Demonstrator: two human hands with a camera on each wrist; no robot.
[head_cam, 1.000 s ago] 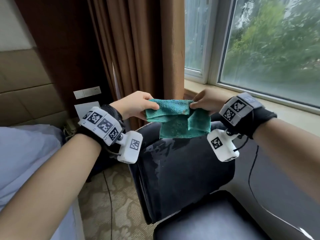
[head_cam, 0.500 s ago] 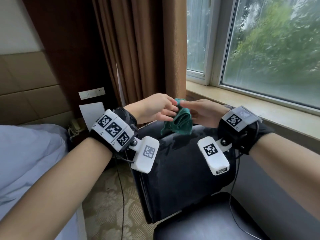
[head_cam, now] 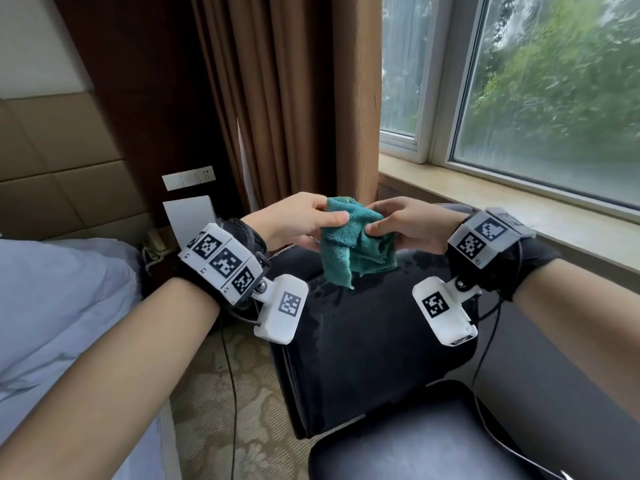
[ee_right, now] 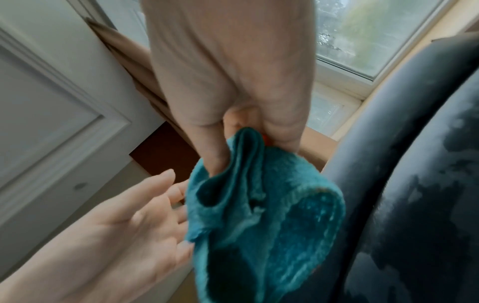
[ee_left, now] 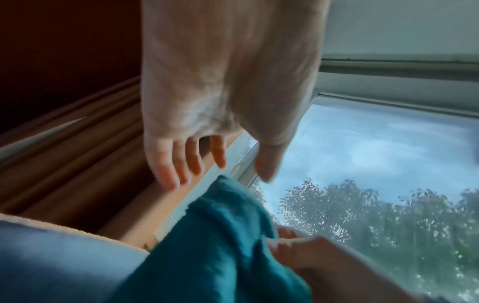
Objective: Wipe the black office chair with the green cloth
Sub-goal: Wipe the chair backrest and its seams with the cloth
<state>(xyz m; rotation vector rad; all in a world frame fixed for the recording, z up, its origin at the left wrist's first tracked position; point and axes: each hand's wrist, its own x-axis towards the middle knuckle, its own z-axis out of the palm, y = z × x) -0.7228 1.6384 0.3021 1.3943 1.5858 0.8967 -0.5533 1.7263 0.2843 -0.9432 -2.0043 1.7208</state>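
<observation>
The green cloth [head_cam: 349, 251] hangs bunched above the top of the black office chair's backrest [head_cam: 363, 334]. My right hand [head_cam: 372, 225] pinches its upper right part between thumb and fingers; the right wrist view shows this grip [ee_right: 249, 151] on the folded cloth [ee_right: 272, 205]. My left hand [head_cam: 332, 211] is at the cloth's upper left edge. In the left wrist view its fingers [ee_left: 186, 162] are straight and spread just above the cloth [ee_left: 220, 246]. The chair's surface [ee_right: 414, 184] shows damp streaks. The chair seat [head_cam: 415, 445] lies below.
A bed with light bedding [head_cam: 52, 306] is at the left. Brown curtains [head_cam: 277, 98] hang behind the chair, and a window sill [head_cam: 519, 209] runs along the right. A telephone [head_cam: 152, 244] sits by the bed. Patterned carpet [head_cam: 221, 393] lies between bed and chair.
A second ago both hands held the cloth stretched wide. They came together, folding it. Now it hangs bunched from the right hand and the left hand's fingers have straightened.
</observation>
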